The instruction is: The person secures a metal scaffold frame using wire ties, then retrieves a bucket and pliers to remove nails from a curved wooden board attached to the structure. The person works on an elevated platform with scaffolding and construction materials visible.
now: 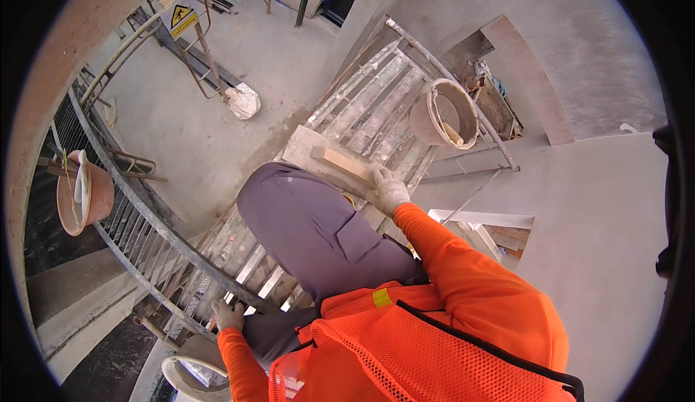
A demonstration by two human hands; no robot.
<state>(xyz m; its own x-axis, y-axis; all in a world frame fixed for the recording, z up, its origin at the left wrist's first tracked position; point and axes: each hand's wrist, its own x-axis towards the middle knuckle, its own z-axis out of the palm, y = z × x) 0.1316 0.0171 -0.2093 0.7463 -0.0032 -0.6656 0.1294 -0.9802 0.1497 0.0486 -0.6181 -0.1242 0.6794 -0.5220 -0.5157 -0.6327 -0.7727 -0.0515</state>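
My right hand (391, 189), in a pale work glove, is closed round the near end of a wooden bar (340, 160). The bar lies along a flat, plaster-smeared board (300, 146) on the scaffold platform (365, 105); whether the two are joined, I cannot tell. Down at the left, my gloved left hand (230, 316) has its fingers curled at the curved metal railing (166, 232), beside my bent leg. My raised knee hides part of the platform and some of the board.
A mortar-stained bucket (443, 115) with a tool inside stands on the platform's far right. Another bucket (87, 193) hangs outside the railing, and a third (195, 377) sits low at the left. A warning sign (182, 20) hangs on metal frames. Rendered wall (579, 206) with openings rises at right.
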